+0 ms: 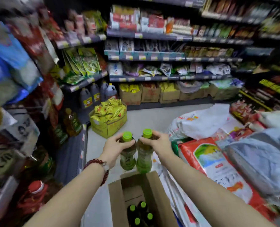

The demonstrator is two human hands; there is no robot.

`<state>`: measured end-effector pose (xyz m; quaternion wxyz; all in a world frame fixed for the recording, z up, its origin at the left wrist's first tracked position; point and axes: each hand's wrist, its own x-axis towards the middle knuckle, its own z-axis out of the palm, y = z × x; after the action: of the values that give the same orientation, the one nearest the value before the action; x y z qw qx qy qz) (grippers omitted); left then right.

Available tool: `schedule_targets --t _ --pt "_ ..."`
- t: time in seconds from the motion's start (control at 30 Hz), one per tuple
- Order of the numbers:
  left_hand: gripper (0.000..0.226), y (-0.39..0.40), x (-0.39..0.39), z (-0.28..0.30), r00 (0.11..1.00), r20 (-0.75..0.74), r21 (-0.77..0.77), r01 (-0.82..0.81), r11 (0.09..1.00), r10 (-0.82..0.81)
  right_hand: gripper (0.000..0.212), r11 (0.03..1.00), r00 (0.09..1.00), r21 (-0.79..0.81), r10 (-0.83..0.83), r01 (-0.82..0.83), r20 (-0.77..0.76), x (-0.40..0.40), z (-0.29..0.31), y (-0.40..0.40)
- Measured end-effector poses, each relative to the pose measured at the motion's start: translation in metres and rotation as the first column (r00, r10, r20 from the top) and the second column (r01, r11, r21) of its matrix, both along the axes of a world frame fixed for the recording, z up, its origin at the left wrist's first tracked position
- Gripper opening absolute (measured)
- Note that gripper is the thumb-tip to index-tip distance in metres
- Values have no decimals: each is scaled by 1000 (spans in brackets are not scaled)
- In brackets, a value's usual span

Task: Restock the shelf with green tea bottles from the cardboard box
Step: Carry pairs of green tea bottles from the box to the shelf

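I hold two green tea bottles side by side, upright, above the floor. My left hand (113, 149) grips the neck of the left green tea bottle (127, 158), which has a lime cap. My right hand (159, 143) grips the neck of the right green tea bottle (144, 159). Below them stands the open cardboard box (118, 202) with several more green-capped bottles (140, 213) in its near end. A low dark shelf (70, 158) runs along the left, by the floor.
A yellow carton of yellow snack packs (109, 115) sits on the floor ahead. Large rice sacks (218, 166) pile up on the right. Oil jugs (72, 122) and a red-capped bottle (36, 187) line the left. Stocked shelves (152, 58) fill the back wall.
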<state>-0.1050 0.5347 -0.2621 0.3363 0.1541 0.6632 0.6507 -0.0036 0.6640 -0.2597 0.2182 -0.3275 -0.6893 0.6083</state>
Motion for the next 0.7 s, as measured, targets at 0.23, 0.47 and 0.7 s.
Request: schedule_targets --t 0.23,0.47,0.7 --pt "61 -48 -4 216 999 -29 67 -15 998 17 13 981 988 160 124 -108 -94 -6 213 -33" --pt "25 -102 14 367 990 -87 188 -90 978 107 15 961 944 213 227 -177 -241 0 368 -80" --pt "34 -176 50 445 947 -188 275 -204 940 260 14 906 868 310 384 -289 -313 14 450 -146"
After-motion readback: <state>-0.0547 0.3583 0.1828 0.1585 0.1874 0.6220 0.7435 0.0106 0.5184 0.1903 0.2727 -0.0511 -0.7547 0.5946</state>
